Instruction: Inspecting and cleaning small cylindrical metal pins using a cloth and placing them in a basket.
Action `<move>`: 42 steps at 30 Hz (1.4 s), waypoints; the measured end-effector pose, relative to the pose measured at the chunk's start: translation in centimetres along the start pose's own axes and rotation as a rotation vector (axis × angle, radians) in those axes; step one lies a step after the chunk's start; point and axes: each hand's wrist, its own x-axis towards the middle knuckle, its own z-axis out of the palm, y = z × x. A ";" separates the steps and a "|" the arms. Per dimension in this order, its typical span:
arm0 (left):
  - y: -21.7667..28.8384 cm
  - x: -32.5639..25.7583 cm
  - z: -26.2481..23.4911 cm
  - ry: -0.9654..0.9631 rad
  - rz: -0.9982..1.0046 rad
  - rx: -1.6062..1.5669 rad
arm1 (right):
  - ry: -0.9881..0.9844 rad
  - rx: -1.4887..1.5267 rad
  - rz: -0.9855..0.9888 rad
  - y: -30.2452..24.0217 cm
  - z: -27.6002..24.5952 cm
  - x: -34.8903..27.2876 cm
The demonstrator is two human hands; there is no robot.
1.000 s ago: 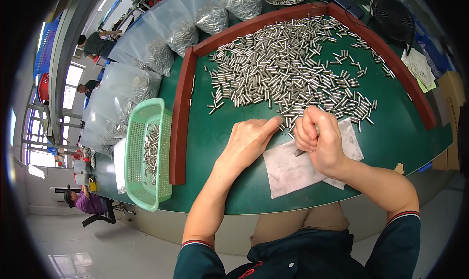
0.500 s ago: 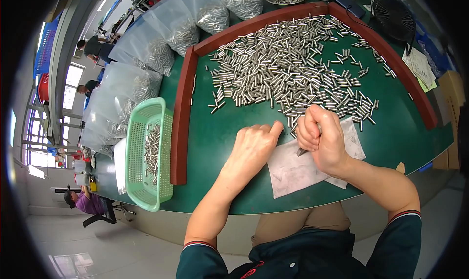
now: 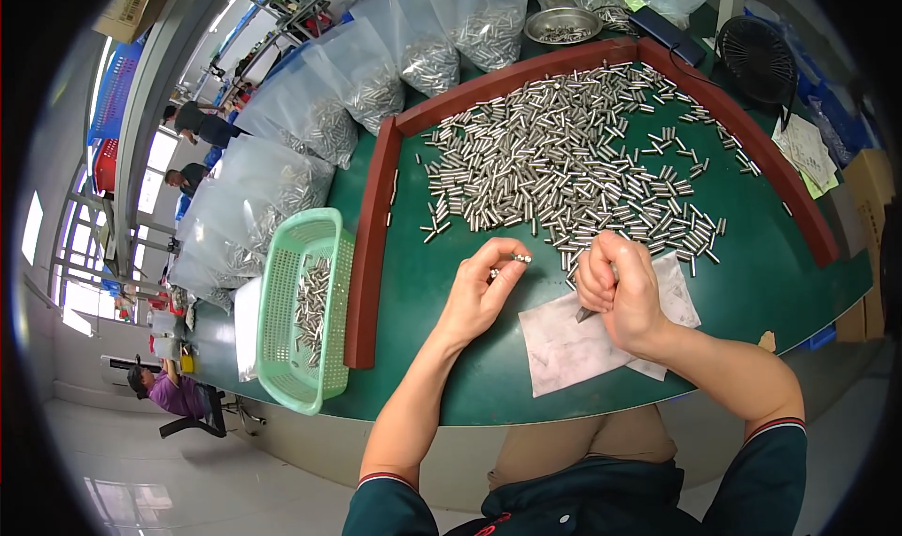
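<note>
My left hand (image 3: pixel 479 294) is closed over the green table, left of the white cloth. Short shiny metal pins (image 3: pixel 520 258) show between its thumb and fingers. My right hand (image 3: pixel 622 299) makes a fist above the white, smudged cloth (image 3: pixel 564 356). A dark grey tip (image 3: pixel 583 314) sticks out below that fist; what it belongs to is hidden. Just beyond both hands spreads a large heap of loose metal pins (image 3: pixel 536 160), lying in all directions.
Dark red wooden rails (image 3: pixel 374 254) border the heap. Outside the left rail stands a green plastic basket (image 3: pixel 274 348) with more pins. Clear bags of pins (image 3: pixel 368 83) line the far left. A metal bowl (image 3: pixel 564 15) and a black fan (image 3: pixel 756 57) are at the back.
My left hand has turned so that its thumb side faces up, and pins now show in its fingers. The right fist stays over the cloth. The whole view has shifted slightly.
</note>
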 end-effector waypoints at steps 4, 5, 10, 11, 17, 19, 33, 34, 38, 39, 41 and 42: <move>-0.1 0.1 0.0 -0.012 -0.021 -0.003 | 0.009 0.010 0.007 0.1 0.0 0.1; -0.2 0.1 0.1 -0.015 -0.020 -0.006 | 0.010 0.007 0.009 0.1 0.0 0.1; -0.1 0.2 0.1 -0.028 -0.040 -0.021 | 0.009 0.005 0.005 0.1 -0.1 0.1; -0.1 0.2 0.1 -0.028 -0.040 -0.020 | 0.010 0.007 0.008 0.1 -0.1 0.1; -0.1 0.3 0.0 -0.030 -0.044 -0.006 | 0.003 0.002 0.014 0.1 -0.1 0.1; -0.1 0.3 0.0 -0.026 -0.046 -0.004 | -0.003 -0.022 0.012 0.1 -0.1 0.2; 0.3 -0.1 -1.4 -0.078 -0.455 -1.083 | 0.011 -0.026 0.012 0.0 0.2 0.0; 0.4 -0.1 -1.3 -0.060 -0.460 -1.070 | 0.015 -0.027 0.016 0.0 0.3 0.0; 0.0 -0.1 -1.2 -0.042 -0.520 -1.111 | 0.003 -0.026 0.015 -0.1 0.1 0.0; 0.0 0.0 -1.2 -0.037 -0.519 -1.117 | 0.004 -0.029 0.011 -0.1 0.0 0.1; 0.1 0.3 -1.2 -0.023 -0.529 -1.047 | 0.003 -0.036 0.014 0.0 -0.1 0.4; 0.1 0.3 -1.2 -0.017 -0.528 -1.054 | 0.008 -0.038 0.011 0.1 -0.2 0.5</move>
